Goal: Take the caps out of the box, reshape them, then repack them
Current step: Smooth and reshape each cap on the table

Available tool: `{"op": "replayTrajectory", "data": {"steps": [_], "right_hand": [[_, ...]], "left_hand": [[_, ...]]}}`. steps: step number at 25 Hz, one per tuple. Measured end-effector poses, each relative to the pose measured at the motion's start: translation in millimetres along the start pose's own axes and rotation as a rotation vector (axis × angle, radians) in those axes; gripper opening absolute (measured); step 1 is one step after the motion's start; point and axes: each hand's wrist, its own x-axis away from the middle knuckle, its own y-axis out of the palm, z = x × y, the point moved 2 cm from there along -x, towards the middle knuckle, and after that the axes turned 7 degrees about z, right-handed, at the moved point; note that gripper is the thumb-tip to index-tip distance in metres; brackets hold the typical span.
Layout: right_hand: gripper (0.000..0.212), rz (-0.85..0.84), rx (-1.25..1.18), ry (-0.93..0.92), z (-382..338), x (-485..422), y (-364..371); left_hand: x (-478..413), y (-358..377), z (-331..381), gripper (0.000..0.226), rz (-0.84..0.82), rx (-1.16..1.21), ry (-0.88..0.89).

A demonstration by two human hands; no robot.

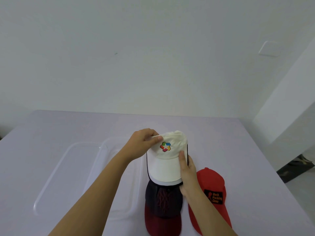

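A person's hands work a white cap (167, 157) held in the air over the desk (238, 150); the left hand (144, 143) pinches the crown's upper edge between thumb and fingers, and the right hand (187, 172) grips the cap's side, thumb laid along the brim's edge; both are clamped on it, well apart.

The crown's top looks rumpled, so reshaping seems under way; a hard tug from the left pinch could set a fresh crease rather than smooth one out; squeezing the brim from one side could bend it out of its curve; a slip of either hold would likely drop the cap onto the dark cap (163, 201) directly below and dent its crown; the right forearm passes just beside the red cap (209, 184) and could nudge it toward the near edge.

Counted: three caps, one white in hand, one dark and one red on the desk; one clear box (110, 138), with no cap visible inside; one clear piece beside it, probably its lid (51, 176); two hands.
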Motion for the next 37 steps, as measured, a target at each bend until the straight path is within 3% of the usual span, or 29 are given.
{"op": "replayTrajectory", "data": {"steps": [3,10,16,20,24,31,35,37], "right_hand": [[0.046,-0.044,0.006,0.01,-0.6,2.0,-0.6],[0.024,-0.004,0.105,-0.037,-0.9,6.4,3.0],[0.016,-0.02,0.145,-0.113,-6.8,10.5,1.1],[0.014,-0.054,0.169,-0.159,-6.1,15.1,4.8],[0.017,-0.107,0.187,-0.186,-5.7,17.4,8.5],[0.025,-0.062,0.246,-0.24,-2.9,11.0,7.7],[0.018,-0.072,0.229,-0.239,-0.4,13.7,10.3],[0.016,-0.079,0.238,-0.256,-4.0,13.2,12.6]], "left_hand": [[2.0,0.1,1.9,0.02,-0.043,-0.039,-0.008],[4.3,7.2,8.4,0.029,-0.104,-0.242,0.047],[10.2,6.6,10.5,0.017,-0.153,-0.059,-0.03],[7.0,9.3,16.9,0.032,-0.121,-0.175,0.004],[4.2,6.4,10.7,0.046,-0.103,-0.126,-0.062],[7.4,15.8,12.2,0.016,0.009,-0.025,0.018],[1.7,15.6,7.2,0.034,-0.003,-0.136,-0.041],[0.5,15.1,2.8,0.031,0.065,-0.139,-0.115]]}}
